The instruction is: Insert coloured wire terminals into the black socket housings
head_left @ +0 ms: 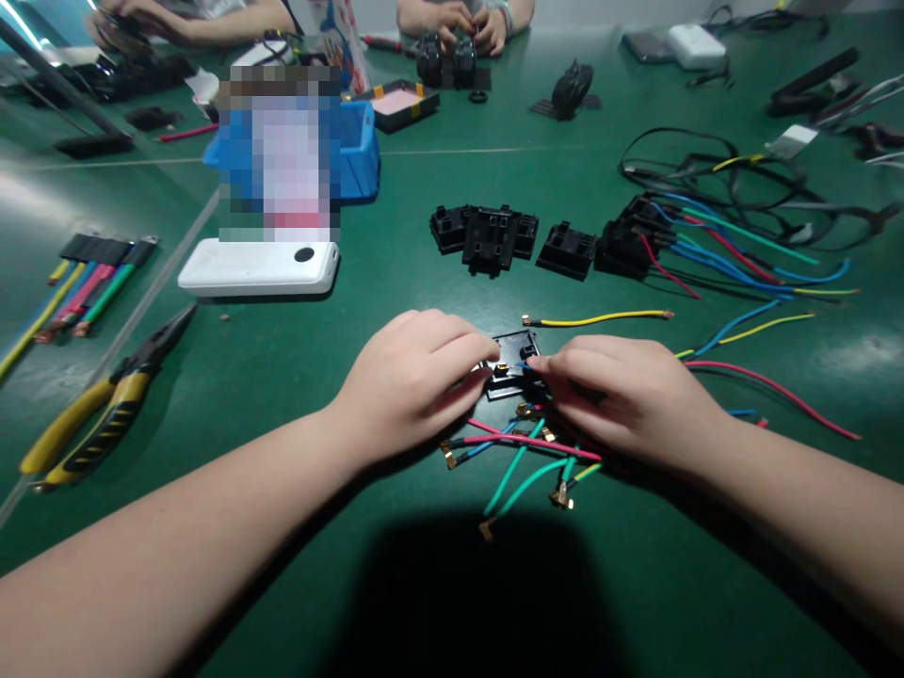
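My left hand [424,377] is closed on the left edge of a small black plastic housing [514,347], which lies open side up on the table. At its right side, my right hand [625,386] pinches a short blue wire [524,365] inside the housing; most of this wire is hidden by the fingers. A brass-coloured terminal shows in the housing by my left fingertips. Just below both hands lies a loose pile of red, blue and green wires [526,440] with brass terminals. Beyond the hands rests a single yellow wire [600,320].
Several black housings [565,250] stand farther back, some with wires attached. To the left are yellow-handled pliers [105,405], a white power bank [258,266], a blue bin [360,155] and bundled coloured wires [91,282]. Across the green table, another person's hands [470,24] handle black parts.
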Demonstrator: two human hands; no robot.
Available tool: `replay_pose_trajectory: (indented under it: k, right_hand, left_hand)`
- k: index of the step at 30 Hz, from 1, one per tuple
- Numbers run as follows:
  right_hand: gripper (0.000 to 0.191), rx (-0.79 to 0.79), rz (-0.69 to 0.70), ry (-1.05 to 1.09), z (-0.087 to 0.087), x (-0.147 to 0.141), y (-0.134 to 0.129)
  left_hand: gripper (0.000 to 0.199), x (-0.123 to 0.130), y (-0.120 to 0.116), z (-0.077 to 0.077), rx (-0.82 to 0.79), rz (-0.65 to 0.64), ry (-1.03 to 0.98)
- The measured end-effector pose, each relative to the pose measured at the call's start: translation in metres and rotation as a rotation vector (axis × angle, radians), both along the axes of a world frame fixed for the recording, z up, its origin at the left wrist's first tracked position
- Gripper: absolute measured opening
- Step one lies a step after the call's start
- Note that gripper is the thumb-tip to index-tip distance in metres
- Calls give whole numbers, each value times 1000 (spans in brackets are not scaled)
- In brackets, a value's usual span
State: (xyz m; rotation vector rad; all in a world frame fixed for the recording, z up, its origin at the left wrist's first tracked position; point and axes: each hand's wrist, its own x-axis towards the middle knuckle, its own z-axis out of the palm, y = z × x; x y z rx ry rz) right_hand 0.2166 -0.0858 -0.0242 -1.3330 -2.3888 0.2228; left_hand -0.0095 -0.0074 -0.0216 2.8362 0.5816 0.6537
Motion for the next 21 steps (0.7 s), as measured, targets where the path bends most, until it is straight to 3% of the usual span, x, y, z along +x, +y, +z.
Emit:
replay_pose_trajectory:
  k: [21]
  right_hand:
    - [24, 80, 8, -26, -4, 2, -1]
  left_hand:
    - [13, 2, -1, -4, 85, -46, -30]
